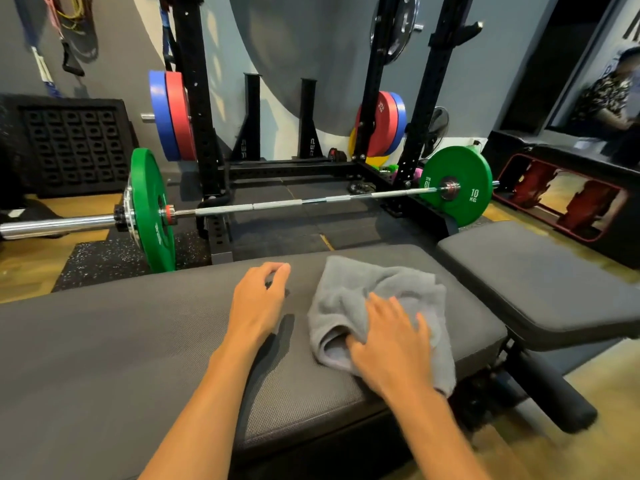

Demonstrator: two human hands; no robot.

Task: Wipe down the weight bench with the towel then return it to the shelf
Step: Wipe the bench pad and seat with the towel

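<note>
The dark grey padded weight bench (121, 341) runs across the lower half of the head view, with its smaller seat pad (540, 278) at the right. A crumpled grey towel (356, 292) lies on the long pad near its right end. My right hand (394, 344) presses down on the towel's near part, fingers spread and bunching the cloth. My left hand (258, 301) hovers just left of the towel over the bare pad, fingers loosely curled, holding nothing.
A barbell (277, 204) with green 10 kg plates (457, 185) lies on the floor just beyond the bench. Behind it stands a black power rack (197, 109) with red and blue plates. A foam-roller leg support (554, 393) sticks out at the lower right. A person sits at the far right.
</note>
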